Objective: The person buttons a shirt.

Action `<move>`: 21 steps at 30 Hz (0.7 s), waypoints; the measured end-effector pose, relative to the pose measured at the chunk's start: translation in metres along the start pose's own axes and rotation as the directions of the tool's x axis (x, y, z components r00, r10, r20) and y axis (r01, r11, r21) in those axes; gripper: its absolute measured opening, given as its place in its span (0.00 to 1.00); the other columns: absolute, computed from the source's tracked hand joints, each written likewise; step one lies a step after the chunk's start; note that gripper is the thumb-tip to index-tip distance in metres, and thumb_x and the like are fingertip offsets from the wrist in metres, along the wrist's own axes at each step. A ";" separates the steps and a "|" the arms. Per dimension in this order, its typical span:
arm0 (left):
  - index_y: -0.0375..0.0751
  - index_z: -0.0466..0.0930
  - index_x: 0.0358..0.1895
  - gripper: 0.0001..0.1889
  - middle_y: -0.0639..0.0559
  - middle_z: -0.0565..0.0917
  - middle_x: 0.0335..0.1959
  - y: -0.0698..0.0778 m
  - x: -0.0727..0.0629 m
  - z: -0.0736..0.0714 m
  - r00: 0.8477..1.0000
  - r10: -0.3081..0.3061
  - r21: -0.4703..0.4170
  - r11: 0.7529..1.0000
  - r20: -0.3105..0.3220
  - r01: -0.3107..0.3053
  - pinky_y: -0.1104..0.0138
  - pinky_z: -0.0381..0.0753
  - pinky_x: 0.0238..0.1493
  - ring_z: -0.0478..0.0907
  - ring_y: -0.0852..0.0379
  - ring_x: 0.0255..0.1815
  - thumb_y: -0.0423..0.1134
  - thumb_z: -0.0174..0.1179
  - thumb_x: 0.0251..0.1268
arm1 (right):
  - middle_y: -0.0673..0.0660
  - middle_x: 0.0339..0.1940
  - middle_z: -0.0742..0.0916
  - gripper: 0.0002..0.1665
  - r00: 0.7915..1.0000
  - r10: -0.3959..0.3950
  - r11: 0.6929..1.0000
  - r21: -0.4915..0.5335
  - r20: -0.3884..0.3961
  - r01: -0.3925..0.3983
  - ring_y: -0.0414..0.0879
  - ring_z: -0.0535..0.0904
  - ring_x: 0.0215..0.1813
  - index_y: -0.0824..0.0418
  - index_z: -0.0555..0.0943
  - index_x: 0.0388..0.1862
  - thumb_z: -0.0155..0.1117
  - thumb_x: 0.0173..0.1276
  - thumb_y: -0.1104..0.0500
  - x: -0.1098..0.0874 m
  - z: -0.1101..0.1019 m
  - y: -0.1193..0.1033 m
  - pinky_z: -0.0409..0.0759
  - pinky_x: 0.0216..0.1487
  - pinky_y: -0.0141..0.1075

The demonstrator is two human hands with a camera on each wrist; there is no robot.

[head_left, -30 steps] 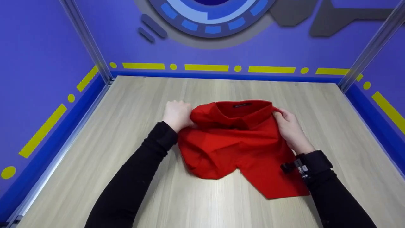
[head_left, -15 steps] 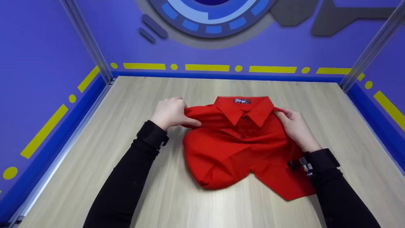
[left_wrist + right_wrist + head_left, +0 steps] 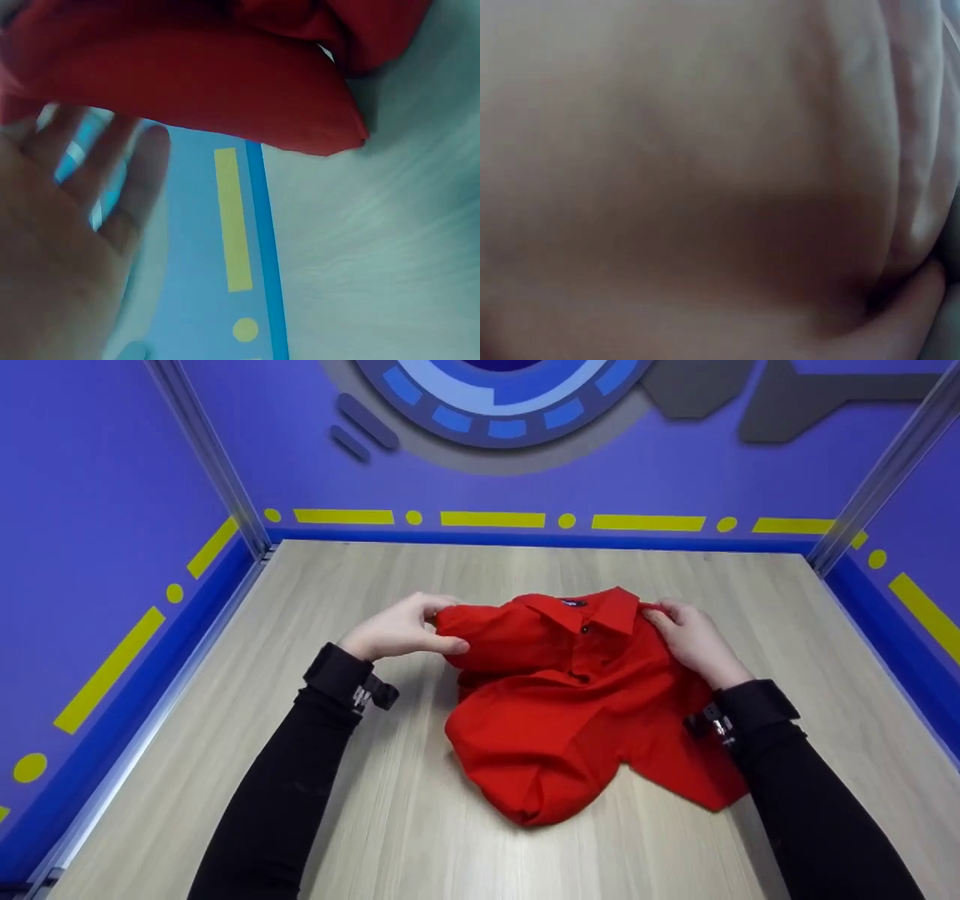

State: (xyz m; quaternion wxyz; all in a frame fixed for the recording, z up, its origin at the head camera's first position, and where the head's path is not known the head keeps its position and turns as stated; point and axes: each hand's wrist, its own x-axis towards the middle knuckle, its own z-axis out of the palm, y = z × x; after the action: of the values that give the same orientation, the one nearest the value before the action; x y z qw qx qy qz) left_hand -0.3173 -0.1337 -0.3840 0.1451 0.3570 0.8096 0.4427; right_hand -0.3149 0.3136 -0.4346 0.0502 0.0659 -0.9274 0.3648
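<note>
A red collared shirt [image 3: 525,735] with dark buttons lies bunched on the wooden table, its collar at the far side. My left hand [image 3: 409,630] holds the sleeve on the left, thumb in front and index finger behind. In the left wrist view, the other fingers of the left hand [image 3: 82,195] spread loosely below the red cloth [image 3: 202,82] of the shirt. On the other side my right hand [image 3: 694,641] pinches the shirt near the shoulder beside the collar. Skin of the right hand [image 3: 705,135] fills nearly all of the right wrist view, hiding the cloth.
The pale wooden table [image 3: 360,810] is bounded by a purple-blue back wall [image 3: 495,487] with yellow marks, and by side walls. Metal posts [image 3: 214,457] stand at the back corners. A small camera [image 3: 382,694] sits on the left wrist.
The left hand has shifted left and turned, its thumb now along the sleeve front. The collar has risen into view and then tilted right. The shirt's lower part has swung slightly right.
</note>
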 end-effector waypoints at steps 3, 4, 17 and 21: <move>0.52 0.80 0.52 0.17 0.52 0.84 0.44 -0.001 0.001 0.004 1.000 0.019 -0.070 0.997 0.024 -0.017 0.62 0.79 0.46 0.79 0.56 0.44 0.45 0.68 0.60 | 0.53 0.23 0.70 0.20 0.999 -0.034 0.998 -0.055 -0.014 0.033 0.49 0.66 0.29 0.58 0.78 0.34 0.51 0.76 0.44 0.007 0.000 -0.001 0.63 0.32 0.38; 0.52 0.80 0.50 0.15 0.52 0.83 0.41 -0.001 0.002 0.004 1.000 0.014 -0.043 0.999 0.015 -0.013 0.64 0.78 0.45 0.79 0.56 0.42 0.46 0.67 0.61 | 0.54 0.23 0.70 0.20 0.999 -0.040 0.996 -0.076 -0.017 0.039 0.50 0.67 0.29 0.58 0.78 0.34 0.51 0.76 0.45 0.009 -0.001 -0.001 0.63 0.33 0.39; 0.49 0.62 0.14 0.33 0.59 0.58 0.13 -0.006 -0.009 -0.012 0.927 -0.315 0.431 0.822 -0.203 0.373 0.68 0.57 0.19 0.58 0.60 0.15 0.70 0.70 0.40 | 0.59 0.36 0.84 0.15 0.995 -0.075 0.951 -0.304 -0.061 0.053 0.55 0.77 0.39 0.53 0.80 0.40 0.53 0.75 0.45 0.010 -0.004 0.002 0.68 0.36 0.46; 0.51 0.64 0.11 0.29 0.61 0.58 0.13 -0.013 -0.022 -0.020 0.881 -0.462 0.415 0.785 -0.103 0.460 0.68 0.55 0.20 0.55 0.60 0.16 0.61 0.75 0.41 | 0.60 0.42 0.86 0.15 0.995 -0.076 0.952 -0.301 -0.064 0.054 0.57 0.79 0.41 0.54 0.81 0.44 0.53 0.75 0.47 0.009 -0.008 0.007 0.71 0.38 0.48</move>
State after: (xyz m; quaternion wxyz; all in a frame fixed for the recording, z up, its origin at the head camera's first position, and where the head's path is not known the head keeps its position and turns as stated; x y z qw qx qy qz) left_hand -0.3189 -0.1664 -0.3848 0.1688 0.1726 0.9486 0.2046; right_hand -0.3247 0.3233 -0.4318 0.1061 0.0743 -0.9667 0.2208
